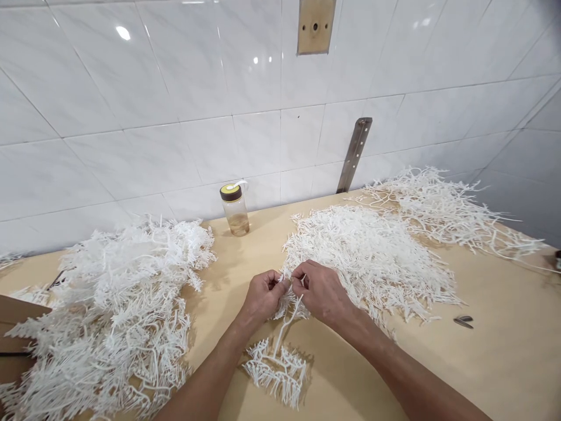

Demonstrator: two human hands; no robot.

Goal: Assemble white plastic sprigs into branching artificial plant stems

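Note:
My left hand (263, 297) and my right hand (322, 290) meet over the middle of the tan table (504, 351), both pinched on a white plastic branching sprig (284, 327). Its thin stem hangs from my fingers down to a bushy white cluster (277, 368) resting on the table near my forearms. Just beyond my hands lies a flat heap of the same white sprigs (368, 251).
A tall pile of white sprigs (114, 310) fills the left side, another spread (442, 204) lies at the back right. A lidded clear bottle (235, 209) stands by the tiled wall. A small dark metal tool (463, 321) lies at right. A cardboard edge (13, 327) shows far left.

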